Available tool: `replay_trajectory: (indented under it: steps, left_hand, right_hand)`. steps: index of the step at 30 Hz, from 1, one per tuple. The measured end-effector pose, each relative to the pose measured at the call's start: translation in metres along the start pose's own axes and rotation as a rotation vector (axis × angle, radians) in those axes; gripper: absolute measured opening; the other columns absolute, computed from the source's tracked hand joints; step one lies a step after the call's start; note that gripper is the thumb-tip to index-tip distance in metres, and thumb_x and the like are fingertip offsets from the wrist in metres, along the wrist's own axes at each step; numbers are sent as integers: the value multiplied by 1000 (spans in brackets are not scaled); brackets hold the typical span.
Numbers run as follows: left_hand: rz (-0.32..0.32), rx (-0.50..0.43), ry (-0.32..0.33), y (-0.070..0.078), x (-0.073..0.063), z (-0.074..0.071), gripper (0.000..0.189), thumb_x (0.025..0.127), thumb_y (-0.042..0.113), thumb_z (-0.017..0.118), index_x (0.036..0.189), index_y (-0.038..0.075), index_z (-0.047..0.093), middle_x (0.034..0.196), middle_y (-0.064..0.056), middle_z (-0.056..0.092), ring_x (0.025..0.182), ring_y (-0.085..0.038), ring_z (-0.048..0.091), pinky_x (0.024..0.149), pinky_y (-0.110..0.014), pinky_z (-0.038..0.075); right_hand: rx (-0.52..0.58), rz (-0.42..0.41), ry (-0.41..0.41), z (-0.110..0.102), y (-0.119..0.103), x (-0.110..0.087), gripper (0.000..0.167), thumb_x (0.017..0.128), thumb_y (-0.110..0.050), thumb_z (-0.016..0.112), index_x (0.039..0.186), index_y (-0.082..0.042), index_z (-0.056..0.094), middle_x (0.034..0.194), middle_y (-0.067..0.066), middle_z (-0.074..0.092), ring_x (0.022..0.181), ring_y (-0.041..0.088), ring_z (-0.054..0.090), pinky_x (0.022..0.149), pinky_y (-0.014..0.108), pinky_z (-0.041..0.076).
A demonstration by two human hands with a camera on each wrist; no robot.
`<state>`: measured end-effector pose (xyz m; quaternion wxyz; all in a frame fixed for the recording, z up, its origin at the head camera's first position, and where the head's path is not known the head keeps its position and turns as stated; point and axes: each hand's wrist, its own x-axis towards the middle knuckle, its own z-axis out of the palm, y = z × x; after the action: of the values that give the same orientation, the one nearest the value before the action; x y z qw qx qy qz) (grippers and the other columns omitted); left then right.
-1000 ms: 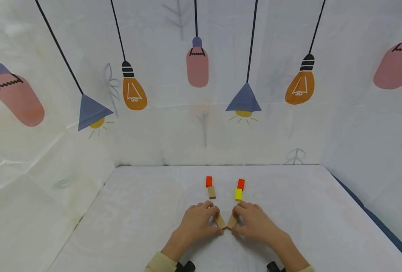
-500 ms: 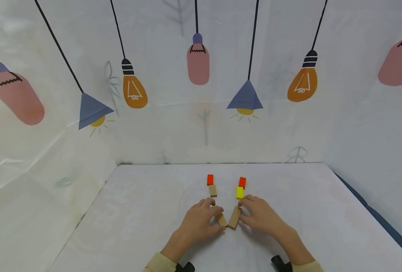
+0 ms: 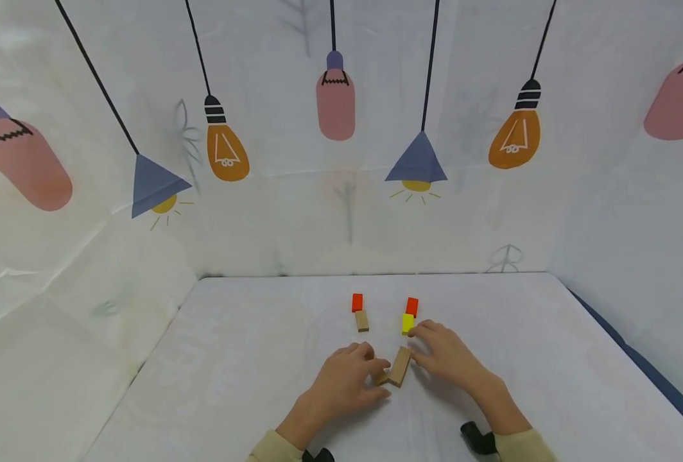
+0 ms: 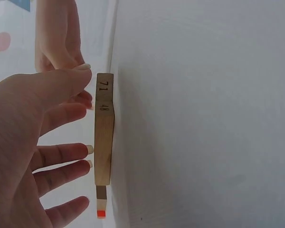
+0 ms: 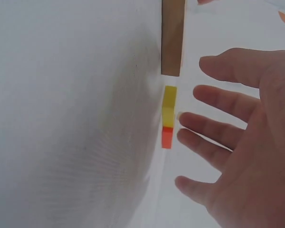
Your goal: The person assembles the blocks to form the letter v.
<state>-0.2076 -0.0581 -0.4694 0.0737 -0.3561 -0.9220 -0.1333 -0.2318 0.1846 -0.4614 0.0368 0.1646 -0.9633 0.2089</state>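
Block [image 3: 399, 366], wood, beside right hand [image 3: 451, 354]: long axis slants away rightward; near end at second block [image 4: 103, 149], beside left hand [image 3: 344, 378]; I log both hands released.

A white tabletop [image 3: 249, 359] spreads beneath the left hand [image 3: 347, 382] and the right hand [image 3: 451, 359]. Beyond both rises a whitish wall covering [image 3: 295, 218] printed with pink lamps [image 3: 336, 106], orange bulbs [image 3: 515, 140] and blue-shaded lamps [image 3: 416, 157]. Left of the left hand it creases; right of the right hand, a dark blue strip [image 3: 667, 393] follows the table's edge.
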Motion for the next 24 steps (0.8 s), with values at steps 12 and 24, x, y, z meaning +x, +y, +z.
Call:
replay_trajectory:
  steps: [12,24]
  left_hand:
    - [29,63,-50,8,-1,1,36,86,55,70,118,40,70,100,10,56,86,-4,47,77,-25,46]
    - [99,111,16,9,-3,4,35,85,55,71,117,41,70,98,10,53,86,-3,46,77,-25,47]
  right_hand:
    - [-35,13,19,5,10,12,36,85,-20,72,120,-13,66,127,7,62,117,29,59,103,54,46]
    - [-63,-67,60,6,12,19,37,84,-16,71,120,-8,65,129,12,60,119,34,57,100,56,45]
